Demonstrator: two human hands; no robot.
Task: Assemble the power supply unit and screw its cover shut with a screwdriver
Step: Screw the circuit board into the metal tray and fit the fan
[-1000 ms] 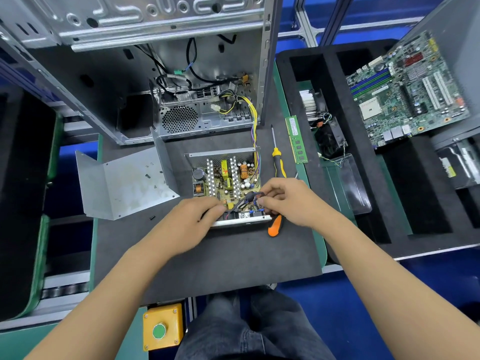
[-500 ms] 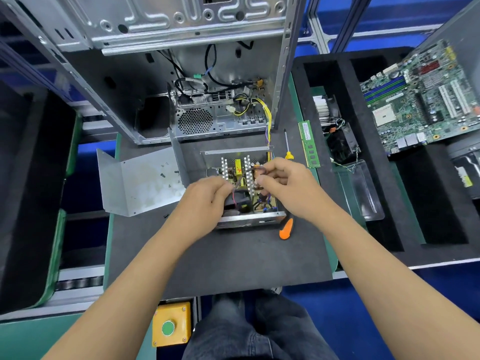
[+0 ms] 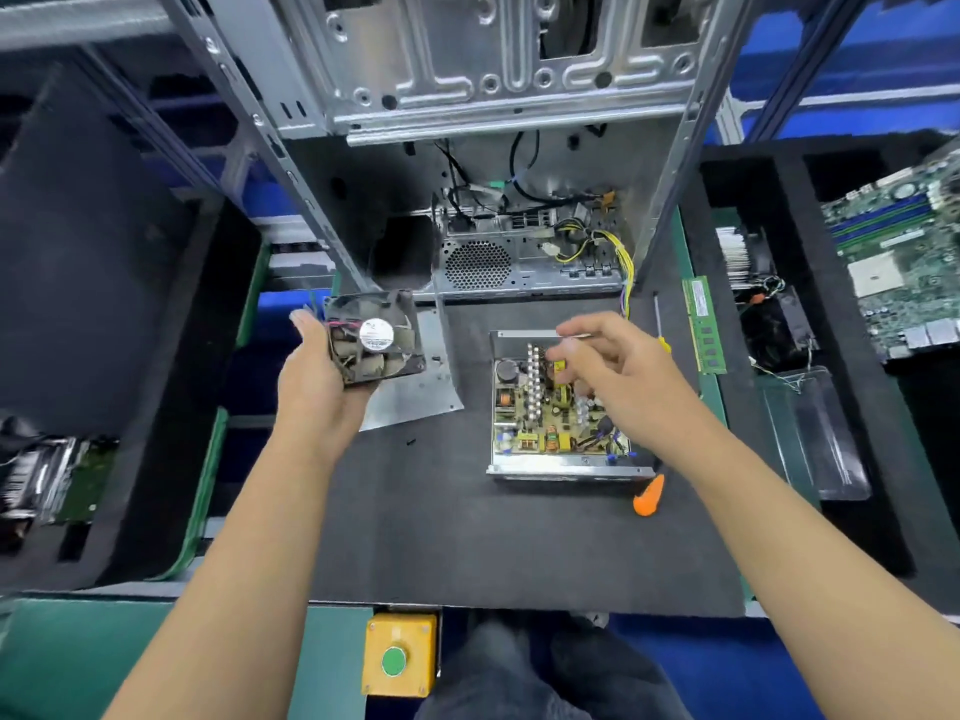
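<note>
I saw the open power supply unit (image 3: 558, 407) on the table (image 3: 467, 537), the computer case (image 3: 493, 148) behind it. The cover (image 3: 415, 392) lay to its left, the screwdriver (image 3: 655, 407) along its right, the memory stick (image 3: 703, 324) farther right.

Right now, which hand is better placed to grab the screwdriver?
Right. The right hand hovers empty over the open power supply, and the orange-handled screwdriver lies along the supply's right side. The left hand is holding the fan, off to the left.
</note>
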